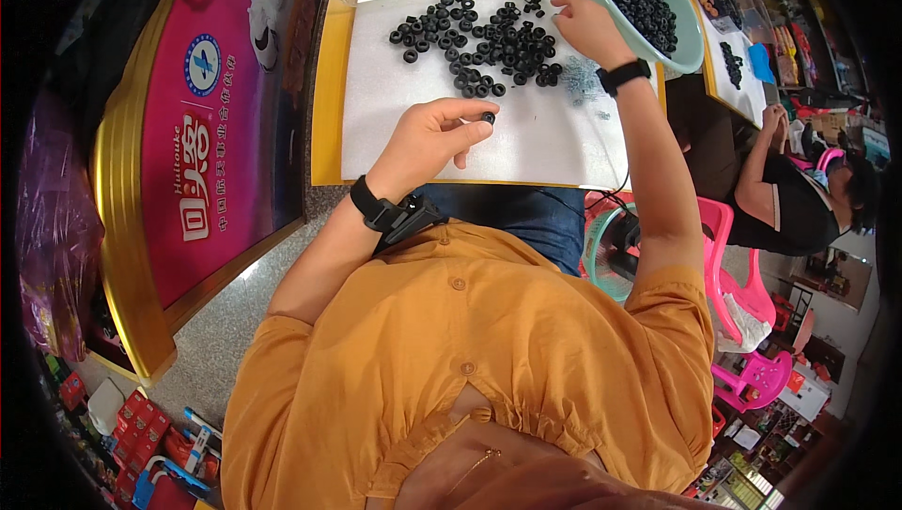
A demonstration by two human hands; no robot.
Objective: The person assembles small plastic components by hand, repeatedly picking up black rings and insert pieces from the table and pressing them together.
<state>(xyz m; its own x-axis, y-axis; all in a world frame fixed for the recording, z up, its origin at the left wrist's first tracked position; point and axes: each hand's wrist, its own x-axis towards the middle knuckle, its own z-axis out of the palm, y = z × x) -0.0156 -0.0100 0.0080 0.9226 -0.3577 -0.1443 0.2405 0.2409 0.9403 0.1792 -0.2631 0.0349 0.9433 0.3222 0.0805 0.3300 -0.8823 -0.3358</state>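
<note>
Between the thumb and fingertips of my left hand [434, 139] is a small black ring [488, 117], held just over the near part of the white tabletop [423, 158]. A loose pile of black rings [526, 48] lies spread beyond it. My right hand [587, 26] is at the right of the pile, beside the bowl, its fingers curled together; whatever they hold, if anything, is too small to make out. A scatter of tiny bluish bits [583, 83] lies on the tabletop below that hand. Black bands circle both wrists.
A pale green bowl [691, 40] full of black parts stands at the far right corner. Another person [780, 181] sits at a second table [742, 92] to the right. Pink plastic chairs [728, 275] stand behind. A magenta panel with gold trim [202, 134] is at the left.
</note>
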